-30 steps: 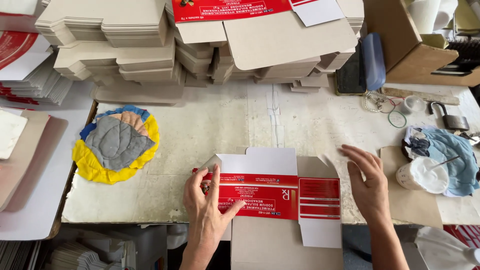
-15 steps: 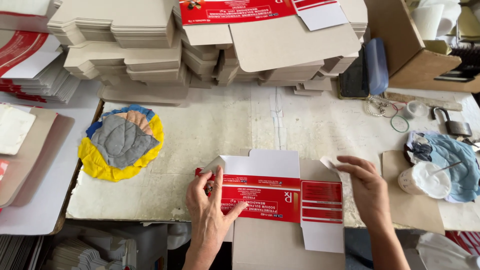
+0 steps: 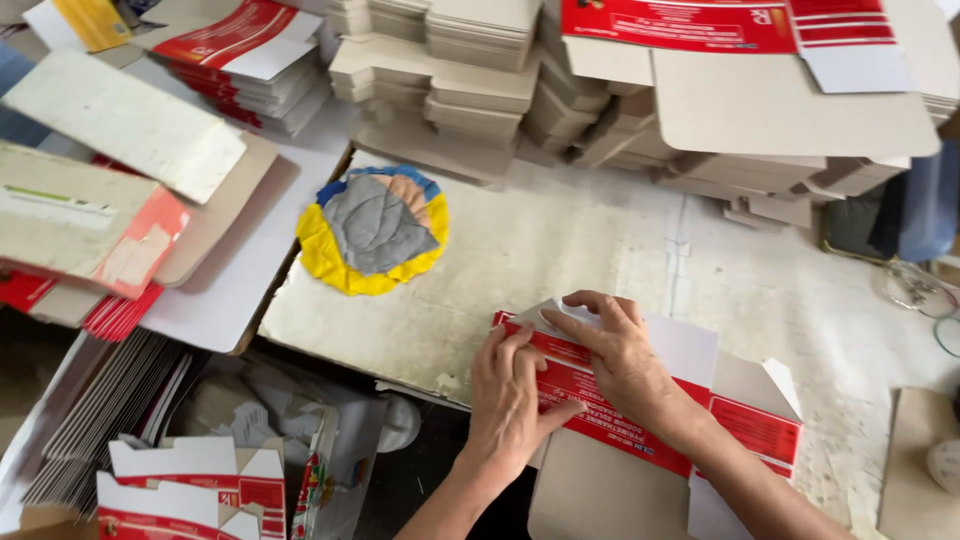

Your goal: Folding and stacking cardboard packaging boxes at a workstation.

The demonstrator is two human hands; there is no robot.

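Head view, two hands, left hand, right hand, pressing one red carton blank

bench: pale, stained, scuffed top | rear: stacks of flat grey card blanks piled high | left: white board overhung bench edge, more blanks on it | below: dark floor gap with card scraps | light: even, soft, no hard shadows
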